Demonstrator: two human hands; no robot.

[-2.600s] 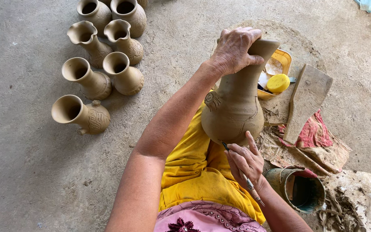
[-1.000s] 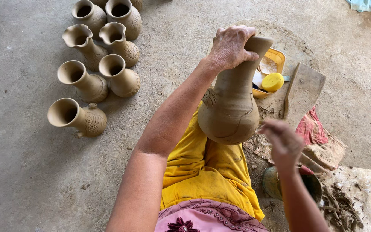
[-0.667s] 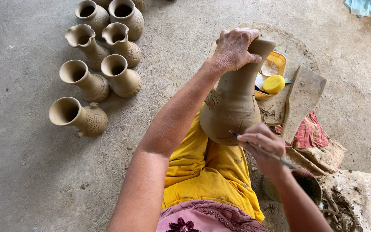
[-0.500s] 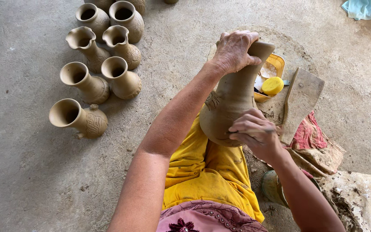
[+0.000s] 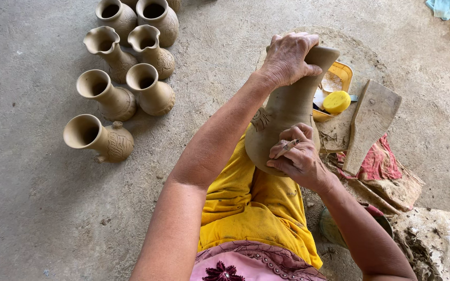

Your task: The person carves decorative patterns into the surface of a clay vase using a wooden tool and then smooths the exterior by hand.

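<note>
Left hand (image 5: 287, 58) is gripping the tilted vase (image 5: 282, 125) by its far neck; right hand (image 5: 297, 156), pinching a stylus (image 5: 287, 147), is pressing its near belly.

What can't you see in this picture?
- Head view: the tip of the thin tool is hidden by the right hand.
- The mouth of the big clay vase is covered by the left hand.
- The top vase in the floor group is cut off by the upper edge.
</note>
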